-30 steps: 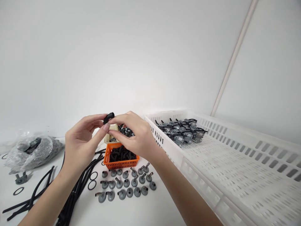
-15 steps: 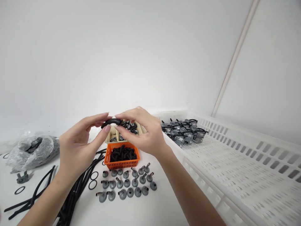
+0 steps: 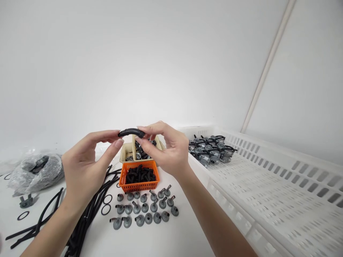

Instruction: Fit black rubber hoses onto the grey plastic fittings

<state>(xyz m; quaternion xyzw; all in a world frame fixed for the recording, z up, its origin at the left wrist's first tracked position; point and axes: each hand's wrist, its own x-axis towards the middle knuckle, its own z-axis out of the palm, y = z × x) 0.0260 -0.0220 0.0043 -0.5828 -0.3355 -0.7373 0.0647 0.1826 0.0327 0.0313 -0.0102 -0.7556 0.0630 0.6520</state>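
A short, curved black rubber hose is held up between my two hands, above the small containers. My right hand pinches its right end between thumb and fingers. At the left end, the thumb and forefinger tips of my left hand close lightly about the hose's tip. Below them stands an orange basket full of short black rubber pieces. Behind it, a cream divided tray with small metal and black parts is partly hidden by my right hand.
Several grey round fittings with spouts stand in rows before the basket. Long black tubes and black rings lie left. A bubble-wrap bag sits farther left. The white crate at right holds grey-and-black assemblies.
The hose has risen slightly and shifted right, with more of it showing. My left fingers have slid back toward its left end, and the hands are a little farther apart.
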